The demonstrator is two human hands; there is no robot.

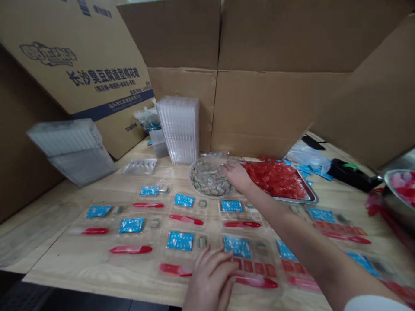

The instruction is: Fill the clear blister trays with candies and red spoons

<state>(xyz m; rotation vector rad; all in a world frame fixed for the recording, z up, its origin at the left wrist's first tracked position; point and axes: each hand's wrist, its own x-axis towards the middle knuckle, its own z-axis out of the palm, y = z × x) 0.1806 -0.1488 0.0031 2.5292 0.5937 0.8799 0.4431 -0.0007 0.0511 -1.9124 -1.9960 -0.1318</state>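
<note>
My right hand point(238, 175) reaches over the right rim of a round clear bowl point(192, 183) of small wrapped pieces point(210, 185) with green and pale stripes. Its fingers are drawn together and point down; whatever they hold is hidden. In front, my left hand point(210, 276) lies loosely over a clear plastic tray, fingers bent and a little apart, nothing visible in them. Close to its fingertips are a small striped piece point(202, 242) and a blue patterned packet point(180, 241). A red tube-like item point(175, 270) is partly behind this hand.
Several similar trays with blue packets point(131, 225) and red tubes point(130, 249) cover the table. A metal tray point(313, 196) of red wrapped pieces stands beside the bowl. Stacked clear trays point(179, 129), leaning clear trays point(74, 151) and cardboard boxes point(259, 108) stand behind. A black tape dispenser point(352, 175) sits right.
</note>
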